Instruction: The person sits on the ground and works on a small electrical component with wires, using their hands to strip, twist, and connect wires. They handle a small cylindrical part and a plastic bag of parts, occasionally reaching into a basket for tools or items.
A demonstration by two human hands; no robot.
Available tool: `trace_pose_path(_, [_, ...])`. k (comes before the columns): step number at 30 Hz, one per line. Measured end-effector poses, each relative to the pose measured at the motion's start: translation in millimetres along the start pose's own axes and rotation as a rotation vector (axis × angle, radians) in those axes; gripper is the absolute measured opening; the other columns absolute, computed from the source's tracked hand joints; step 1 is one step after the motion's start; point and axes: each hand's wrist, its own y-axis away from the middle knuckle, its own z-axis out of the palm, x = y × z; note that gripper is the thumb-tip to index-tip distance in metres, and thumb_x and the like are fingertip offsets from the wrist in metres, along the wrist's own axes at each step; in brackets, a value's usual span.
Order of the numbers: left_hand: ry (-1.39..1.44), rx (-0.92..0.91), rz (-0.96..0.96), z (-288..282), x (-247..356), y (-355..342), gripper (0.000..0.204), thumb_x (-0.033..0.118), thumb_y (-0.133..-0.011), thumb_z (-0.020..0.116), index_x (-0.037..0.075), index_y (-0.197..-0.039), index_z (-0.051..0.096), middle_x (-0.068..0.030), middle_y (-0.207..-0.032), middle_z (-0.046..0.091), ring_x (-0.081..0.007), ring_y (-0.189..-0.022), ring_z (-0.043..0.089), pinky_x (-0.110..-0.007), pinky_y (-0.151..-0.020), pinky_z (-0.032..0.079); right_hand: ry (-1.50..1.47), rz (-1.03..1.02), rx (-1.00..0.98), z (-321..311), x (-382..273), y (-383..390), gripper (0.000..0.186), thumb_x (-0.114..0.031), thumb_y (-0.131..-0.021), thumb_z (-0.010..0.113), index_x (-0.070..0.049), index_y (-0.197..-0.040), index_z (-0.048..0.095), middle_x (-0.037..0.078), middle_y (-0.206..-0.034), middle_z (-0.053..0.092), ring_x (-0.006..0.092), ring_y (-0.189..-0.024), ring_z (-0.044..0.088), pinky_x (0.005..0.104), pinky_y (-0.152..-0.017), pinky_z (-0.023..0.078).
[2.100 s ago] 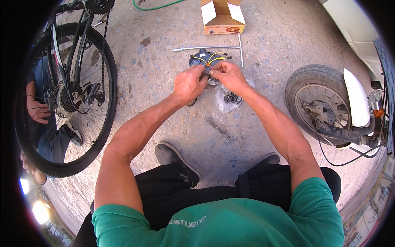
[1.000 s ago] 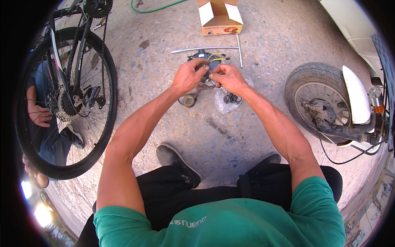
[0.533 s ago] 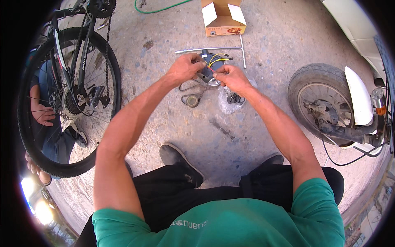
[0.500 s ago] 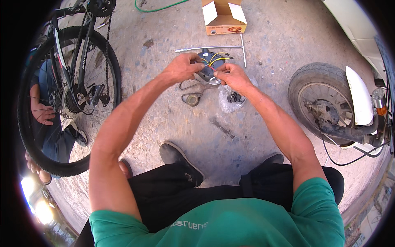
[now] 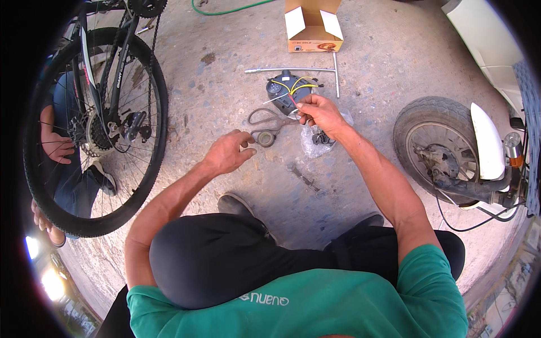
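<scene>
Concrete ground, person crouched, knees in dark trousers at near edge, green shirt below. Far centre: open cardboard box (image 5: 313,27), flaps up; green hose (image 5: 225,10) beyond it to the left. Just near of the box, a long metal T-shaped wrench (image 5: 293,70) lying flat, its cross-arm at the right end. Dark electrical unit (image 5: 288,87) with yellow and red wires (image 5: 298,85) resting on the ground just near of the wrench. Scissors (image 5: 269,118) left of the unit, handles to the left; small roll of tape (image 5: 264,137) touching or just beside the scissors, exact contact not discernible. Clear plastic bag (image 5: 313,143) with small dark parts lying under the right wrist. Bicycle rear wheel (image 5: 93,129) at far left, another person's hand (image 5: 56,147) behind its spokes. Scooter wheel (image 5: 439,149) and white fender at right. Nothing lying between the hands and the unit. Right hand (image 5: 318,111) extended far, fingers pinched shut on the wires at the near edge of the unit, forearm running diagonally from near right. Left hand (image 5: 228,152) lower and left, palm down, fingers loosely curled and part open, holding nothing, thumb pointing toward the tape roll, near it but apart.
</scene>
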Motion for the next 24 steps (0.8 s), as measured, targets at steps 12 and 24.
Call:
trace_pose_path(12, [0.096, 0.298, 0.064, 76.5, -13.0, -29.9, 0.034, 0.02, -0.086, 0.076, 0.006, -0.116, 0.066, -0.0144, -0.119, 0.058, -0.0325, -0.1, 0.065, -0.042, -0.086, 0.055, 0.031, -0.035, 0.008, -1.5, 12.0, 1.1, 0.019, -0.013, -0.095, 0.066, -0.004, -0.111, 0.06, 0.007, -0.096, 0.072, 0.0122, -0.077, 0.068, 0.0244, -0.064, 0.049])
trace_pose_path(24, [0.515, 0.218, 0.247, 39.3, 21.1, -53.1, 0.026, 0.016, -0.087, 0.075, -0.002, -0.101, 0.062, -0.0153, -0.108, 0.059, -0.0266, -0.094, 0.063, -0.039, -0.082, 0.053, -0.002, -0.106, -0.075, 2.5, -0.2, 4.7, 0.019, -0.008, -0.088, 0.074, -0.001, -0.103, 0.064, 0.006, -0.089, 0.07, 0.0114, -0.073, 0.064, 0.026, -0.066, 0.05])
